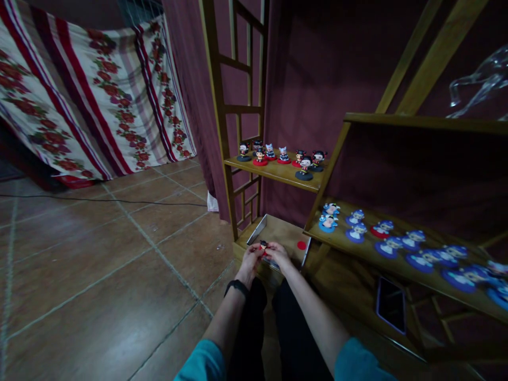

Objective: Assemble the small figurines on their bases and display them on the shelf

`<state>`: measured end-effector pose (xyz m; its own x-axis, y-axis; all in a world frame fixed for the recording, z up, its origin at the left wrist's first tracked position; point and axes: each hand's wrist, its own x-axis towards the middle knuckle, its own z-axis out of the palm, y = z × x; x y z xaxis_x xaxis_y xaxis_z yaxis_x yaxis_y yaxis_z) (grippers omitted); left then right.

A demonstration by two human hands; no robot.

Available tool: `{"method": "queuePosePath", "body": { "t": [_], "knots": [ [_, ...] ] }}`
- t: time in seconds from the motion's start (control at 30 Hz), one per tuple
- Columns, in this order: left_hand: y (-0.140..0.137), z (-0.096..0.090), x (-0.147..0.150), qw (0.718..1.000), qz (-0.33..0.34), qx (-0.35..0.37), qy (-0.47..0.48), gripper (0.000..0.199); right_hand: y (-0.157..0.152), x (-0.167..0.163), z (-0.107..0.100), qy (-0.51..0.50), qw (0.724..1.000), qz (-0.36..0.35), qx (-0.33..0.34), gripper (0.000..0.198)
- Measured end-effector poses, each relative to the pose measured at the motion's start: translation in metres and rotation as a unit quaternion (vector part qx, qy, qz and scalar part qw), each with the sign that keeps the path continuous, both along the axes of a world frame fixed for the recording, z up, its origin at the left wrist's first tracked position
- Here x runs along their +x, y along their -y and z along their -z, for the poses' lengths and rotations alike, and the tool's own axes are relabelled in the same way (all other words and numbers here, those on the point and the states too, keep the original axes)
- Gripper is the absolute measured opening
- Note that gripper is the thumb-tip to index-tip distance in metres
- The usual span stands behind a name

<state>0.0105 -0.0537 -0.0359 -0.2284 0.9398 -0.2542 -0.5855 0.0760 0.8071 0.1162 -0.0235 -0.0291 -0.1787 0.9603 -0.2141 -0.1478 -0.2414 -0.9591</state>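
Observation:
A small black-haired figurine [263, 245] is held between both of my hands, over the near part of an open shallow box [278, 228]. My left hand [250, 260] grips it from the left, fingers closed around its side. From the right, my right hand [278, 254] has its fingertips pressed on the same figurine. Its lower part is partly covered by my fingers. A flat red disc [301, 245] lies in the box, to the right of my right hand. Something beneath my hands in the box is hard to make out.
Above the box, a wooden shelf [273, 172] bears several figurines on red and dark bases. A lower shelf [345, 246] at right carries several blue figurines [356, 232]. A dark tablet-like object [391, 304] lies below it. A lattice post [220, 121] rises at left.

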Motion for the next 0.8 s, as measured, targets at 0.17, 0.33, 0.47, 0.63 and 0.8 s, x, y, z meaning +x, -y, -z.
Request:
{"method": "queuePosePath", "body": {
  "t": [0.17,0.33,0.47,0.63,0.8],
  "knots": [
    [-0.002,0.006,-0.001,0.999,-0.039,0.006,-0.013,0.033,-0.001,0.001,-0.001,-0.01,1.0,-0.01,0.003,0.022],
    [-0.006,0.008,-0.002,0.996,-0.067,0.006,-0.056,0.038,-0.001,0.002,0.004,-0.028,0.999,-0.017,0.012,0.032],
    [-0.005,0.006,0.001,0.993,-0.083,0.028,-0.08,0.036,-0.002,0.001,0.007,-0.031,0.999,-0.016,0.018,0.032],
    [-0.004,0.003,0.007,0.988,-0.099,0.076,-0.087,0.032,-0.004,0.001,0.009,-0.027,0.998,-0.018,0.055,0.034],
    [-0.003,0.0,0.009,0.985,-0.09,0.117,-0.087,0.031,-0.008,0.002,0.012,-0.038,0.995,-0.025,0.092,0.034]
  ]
}}
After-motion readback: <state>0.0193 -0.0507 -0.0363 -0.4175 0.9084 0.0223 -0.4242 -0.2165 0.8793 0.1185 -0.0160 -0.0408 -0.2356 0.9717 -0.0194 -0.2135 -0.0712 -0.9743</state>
